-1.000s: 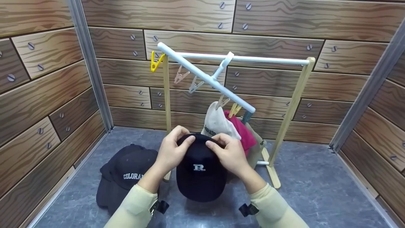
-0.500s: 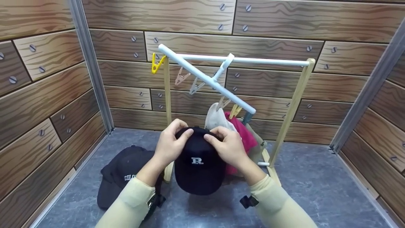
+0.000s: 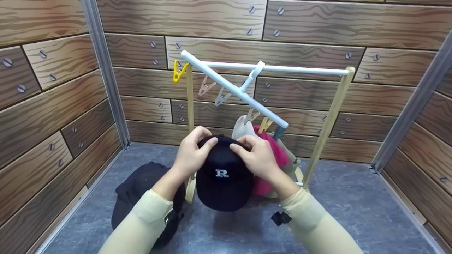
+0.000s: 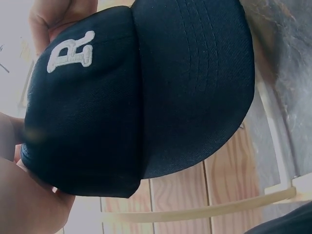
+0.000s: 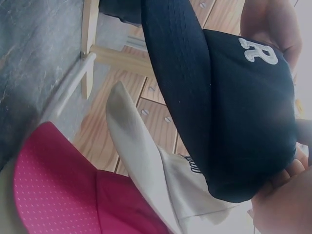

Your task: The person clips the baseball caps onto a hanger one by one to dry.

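A dark navy baseball cap (image 3: 223, 192) with a white letter R hangs brim down between both hands, below the hanger and in front of the rack. My left hand (image 3: 190, 151) pinches its crown on the left, thumb on the front and fingers behind. On the right side of the crown my right hand (image 3: 259, 157) has the same kind of pinch. The right wrist view shows a white cap (image 5: 141, 156) and a magenta cap (image 5: 58, 180) close beside the held one. Above the hands slants a pale blue hanger bar (image 3: 226, 83) with clothespins.
A wooden rack (image 3: 326, 127) with a white crossbar (image 3: 303, 70) carries the hanger. Yellow (image 3: 177, 72), pink (image 3: 206, 86) and whitish clothespins (image 3: 221, 97) hang unloaded on its left half. A beige cap (image 3: 293, 160) hangs behind the magenta one. Another dark cap (image 3: 132, 192) lies on the grey floor, left.
Both hands have lifted the navy cap a little, up toward the hanger, keeping their grip. My left forearm now covers the lettering of the dark cap on the floor.
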Demonstrator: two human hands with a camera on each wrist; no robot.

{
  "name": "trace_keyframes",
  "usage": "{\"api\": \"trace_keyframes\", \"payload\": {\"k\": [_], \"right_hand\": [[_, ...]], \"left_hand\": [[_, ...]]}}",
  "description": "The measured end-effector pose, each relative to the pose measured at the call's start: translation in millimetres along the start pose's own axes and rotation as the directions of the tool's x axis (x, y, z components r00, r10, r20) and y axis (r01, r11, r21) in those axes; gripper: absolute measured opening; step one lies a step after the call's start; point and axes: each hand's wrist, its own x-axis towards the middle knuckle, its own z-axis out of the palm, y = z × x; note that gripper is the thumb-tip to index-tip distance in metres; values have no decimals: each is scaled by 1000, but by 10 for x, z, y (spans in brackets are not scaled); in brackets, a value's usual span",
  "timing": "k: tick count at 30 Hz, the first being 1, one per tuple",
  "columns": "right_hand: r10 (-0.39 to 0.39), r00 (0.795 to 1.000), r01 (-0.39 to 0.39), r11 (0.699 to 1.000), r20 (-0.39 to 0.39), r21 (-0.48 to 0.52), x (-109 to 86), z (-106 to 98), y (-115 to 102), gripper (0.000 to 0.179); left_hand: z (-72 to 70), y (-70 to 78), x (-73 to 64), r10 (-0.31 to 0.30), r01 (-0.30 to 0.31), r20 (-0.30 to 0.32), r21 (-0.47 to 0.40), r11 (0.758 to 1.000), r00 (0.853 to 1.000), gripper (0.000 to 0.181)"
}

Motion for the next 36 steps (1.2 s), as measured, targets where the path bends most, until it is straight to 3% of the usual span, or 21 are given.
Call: {"api": "trace_keyframes", "payload": {"k": [18,25,36], "right_hand": [[1,1000,-1,1000,13,-26,208,-140,-112,12],[5,1000,-4,999,17,-32,278,-166,-153,13],[-21,1000,22,996,18,-85,372,-216,-226,13]], "left_hand": [[-75,121,284,37,-40,42,82,996,998,15],[-96,164,329,0,-5,46,101,995,999,15],[-145,200,433,20,-31,68,159,987,997,16]]}}
